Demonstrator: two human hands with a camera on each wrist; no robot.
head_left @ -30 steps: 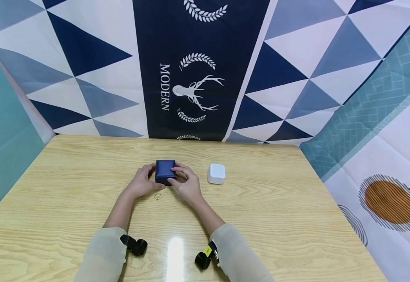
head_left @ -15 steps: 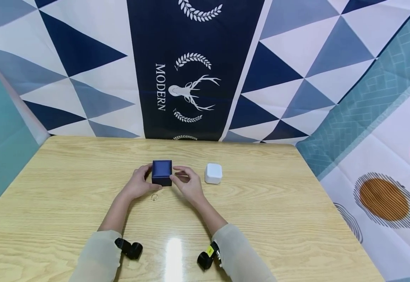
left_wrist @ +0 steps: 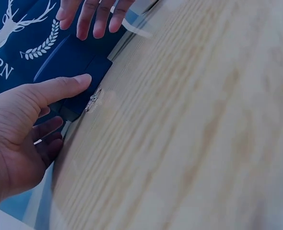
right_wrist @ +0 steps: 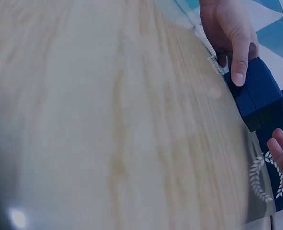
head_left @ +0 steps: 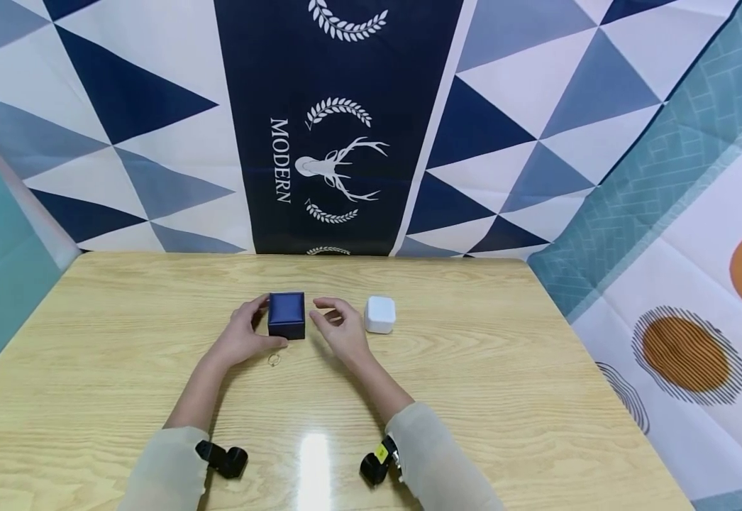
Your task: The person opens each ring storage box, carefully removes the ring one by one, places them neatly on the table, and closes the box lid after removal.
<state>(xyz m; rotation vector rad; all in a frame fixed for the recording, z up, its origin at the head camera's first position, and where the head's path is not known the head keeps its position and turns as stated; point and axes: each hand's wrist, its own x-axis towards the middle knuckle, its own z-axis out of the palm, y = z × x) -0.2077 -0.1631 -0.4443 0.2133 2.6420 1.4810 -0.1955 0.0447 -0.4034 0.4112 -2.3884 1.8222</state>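
Observation:
A dark blue ring box (head_left: 286, 312) with a closed lid stands on the wooden table. My left hand (head_left: 245, 333) holds it at its left side. In the left wrist view the thumb (left_wrist: 67, 88) lies across the front of the box (left_wrist: 79, 62), and the other fingers are curled by its far side. My right hand (head_left: 342, 330) is just right of the box, apart from it, with fingers loosely bent and nothing between them. A thin ring (head_left: 274, 360) lies on the table in front of the box, near the left thumb.
A small white rounded cube (head_left: 380, 314) stands right of the right hand. The wooden table (head_left: 505, 397) ends at the back against a patterned cloth (head_left: 339, 142) with a deer head. Glare shows on the table near the front.
My right hand has let go of the box and drawn off to its right. The left hand stays at the box. The whole head view has shifted slightly.

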